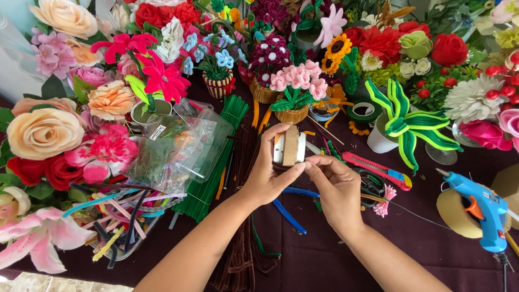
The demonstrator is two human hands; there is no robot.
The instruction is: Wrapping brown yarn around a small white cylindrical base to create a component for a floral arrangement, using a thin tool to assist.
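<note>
**Two hands on stacked tape rolls**

At frame centre the right hand [338,189] pinches at the lower edge of the tape rolls [289,146], which the left hand [268,167] grips upright. Lower right lies a blue glue gun [481,208]. Beyond, a red box cutter [376,168], then small flower baskets [292,105] at upper centre.

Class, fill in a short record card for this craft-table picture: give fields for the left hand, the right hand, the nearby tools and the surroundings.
Left hand: left hand grips a round roll of brown and white tape, held upright.
Right hand: right hand pinches at the roll's lower edge.
Tools: blue hot-glue gun, red utility knife, blue-handled pliers.
Surface: dark maroon tablecloth.
Surroundings: bundle of green pipe cleaners, many artificial flowers.
</note>
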